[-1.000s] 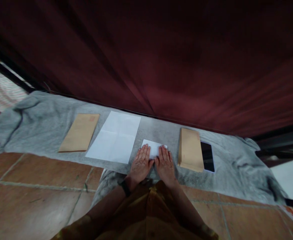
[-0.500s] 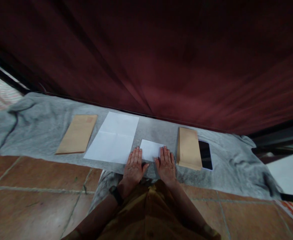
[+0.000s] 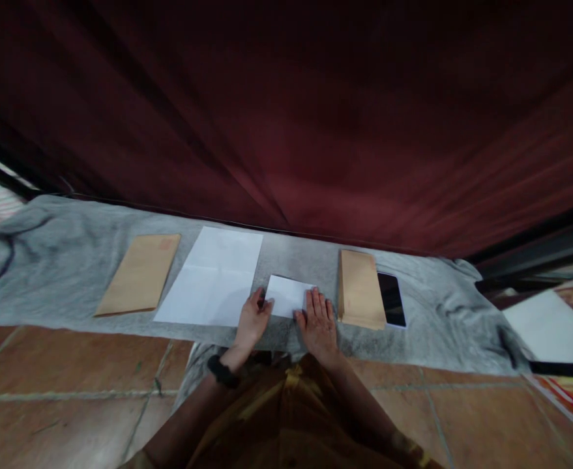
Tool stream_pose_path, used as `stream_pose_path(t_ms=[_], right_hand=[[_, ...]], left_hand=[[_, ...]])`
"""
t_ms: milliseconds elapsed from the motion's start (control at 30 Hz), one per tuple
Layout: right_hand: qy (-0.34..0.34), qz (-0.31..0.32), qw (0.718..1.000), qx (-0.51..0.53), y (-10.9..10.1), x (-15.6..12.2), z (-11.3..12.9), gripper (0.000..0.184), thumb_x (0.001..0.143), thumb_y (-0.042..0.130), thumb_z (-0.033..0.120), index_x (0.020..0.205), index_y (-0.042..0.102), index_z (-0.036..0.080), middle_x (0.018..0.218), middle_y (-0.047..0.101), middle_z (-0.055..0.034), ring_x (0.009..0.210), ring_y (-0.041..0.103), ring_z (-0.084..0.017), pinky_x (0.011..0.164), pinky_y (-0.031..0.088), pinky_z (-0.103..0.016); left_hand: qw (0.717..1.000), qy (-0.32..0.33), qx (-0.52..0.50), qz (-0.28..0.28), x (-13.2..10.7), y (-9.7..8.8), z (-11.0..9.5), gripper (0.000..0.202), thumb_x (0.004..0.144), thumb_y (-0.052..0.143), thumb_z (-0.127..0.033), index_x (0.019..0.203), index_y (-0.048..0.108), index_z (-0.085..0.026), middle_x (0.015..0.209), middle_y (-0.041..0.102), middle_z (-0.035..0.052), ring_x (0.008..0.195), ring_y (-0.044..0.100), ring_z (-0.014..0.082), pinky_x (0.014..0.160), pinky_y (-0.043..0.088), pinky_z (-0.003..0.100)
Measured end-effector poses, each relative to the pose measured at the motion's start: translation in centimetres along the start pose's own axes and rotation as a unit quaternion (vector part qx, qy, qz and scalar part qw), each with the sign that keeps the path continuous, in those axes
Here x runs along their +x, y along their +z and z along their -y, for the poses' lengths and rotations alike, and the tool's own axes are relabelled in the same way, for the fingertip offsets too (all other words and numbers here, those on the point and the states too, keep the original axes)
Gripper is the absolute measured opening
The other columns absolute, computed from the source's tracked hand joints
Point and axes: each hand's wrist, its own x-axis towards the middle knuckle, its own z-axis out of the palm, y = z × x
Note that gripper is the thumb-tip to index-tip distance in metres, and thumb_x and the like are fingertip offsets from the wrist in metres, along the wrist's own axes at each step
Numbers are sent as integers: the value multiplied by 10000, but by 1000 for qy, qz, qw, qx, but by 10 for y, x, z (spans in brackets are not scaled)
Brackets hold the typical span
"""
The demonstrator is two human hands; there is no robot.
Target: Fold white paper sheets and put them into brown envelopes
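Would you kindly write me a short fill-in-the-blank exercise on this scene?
1. The right envelopes lie between the small paper and the ____.
2. The black band is on the ____ wrist.
3. The right hand lies at the small paper's ____ edge.
4. The cloth beneath is ____.

Missing words: phone; left; right; grey.

I can read no words; the faint reddish mark (image 3: pixel 165 243) on the flat, brown paper envelope (image 3: pixel 137 277) seems too blurred.

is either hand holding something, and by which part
The left hand is at the left edge of the small white paper; whether it pinches that edge cannot be told. The right hand lies flat at the right edge, gripping nothing.
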Motion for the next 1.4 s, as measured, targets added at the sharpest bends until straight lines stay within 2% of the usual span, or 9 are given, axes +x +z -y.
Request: stream_pose_path(t_ms=[200, 533, 633, 800, 900, 1100, 1267, 1333, 1400], right_hand=[[1, -10, 999, 34, -9, 1, 1, 593, 1062, 432, 390, 1558, 377, 71, 1614, 378, -196, 1515, 337, -309, 1221, 302, -535], [21, 19, 951, 309, -37, 29, 22, 572, 968, 366, 111, 1532, 451, 154, 1559, 494, -114, 1445, 459, -209, 1200, 398, -427], [148, -2, 844, 516, -43, 39, 24, 421, 998, 450, 276, 1380, 614, 211, 1419, 636, -84, 1317, 589, -221, 1160, 437, -431], [320, -55, 550, 769, -46, 50, 35, 375, 865, 684, 508, 1108, 688, 223, 1087, 773, -45, 1053, 711, -221, 969, 560, -375], [342, -74, 478, 805, -45, 51, 40, 383, 800, 743, 493, 1081, 671, 242, 1047, 773, -30, 1029, 709, -210, 941, 570, -353], [378, -3, 476, 794, -39, 37, 29, 305, 750, 775, 445, 980, 665, 276, 1039, 769, -24, 1033, 710, -216, 933, 570, -358], [362, 240, 486, 759, -45, 11, 13, 353, 794, 746, 462, 994, 729, 172, 1022, 786, -113, 872, 747, -220, 848, 585, -389], [320, 280, 524, 738, -48, 7, 9, 433, 842, 703, 521, 1070, 737, 155, 1067, 781, -142, 871, 755, -230, 844, 591, -408], [274, 222, 619, 702, -49, 10, 6, 443, 908, 619, 548, 1127, 734, 180, 1100, 778, -126, 904, 754, -236, 871, 597, -423]], left_hand=[[981, -81, -173, 38, 4, -2, -16, 317, 674, 716, -405, 896, 724, -179, 685, 671, -4, 657, 622, 184, 611, 482, 288], [930, -105, -343, 82, -16, -8, -61, 636, 688, 758, -683, 1015, 716, -139, 819, 718, 55, 693, 649, 168, 605, 492, 267], [916, -131, -370, 87, -17, -8, -56, 719, 733, 692, -743, 1119, 695, -137, 991, 743, 115, 870, 700, 214, 701, 539, 298], [907, -180, -365, 107, -22, 4, -43, 693, 665, 864, -484, 1233, 619, -170, 975, 745, 82, 849, 716, 208, 758, 565, 332], [904, -184, -373, 94, -23, 14, -38, 677, 693, 839, -360, 1291, 574, -188, 871, 727, 28, 768, 705, 176, 728, 558, 308], [945, -117, -292, 94, -2, 28, -30, 603, 732, 692, -211, 1322, 571, -188, 706, 639, -45, 584, 592, 130, 580, 469, 249], [987, -19, -108, 119, 24, 18, -26, 637, 765, 595, -132, 1397, 539, -178, 697, 637, -31, 617, 607, 173, 670, 490, 306], [991, 24, -32, 125, 31, 14, -26, 623, 790, 561, -124, 1412, 528, -163, 725, 655, -7, 681, 642, 202, 735, 500, 329], [989, 62, 38, 131, 34, 12, -27, 623, 815, 531, -123, 1437, 501, -153, 777, 680, 24, 755, 675, 225, 782, 506, 342]])
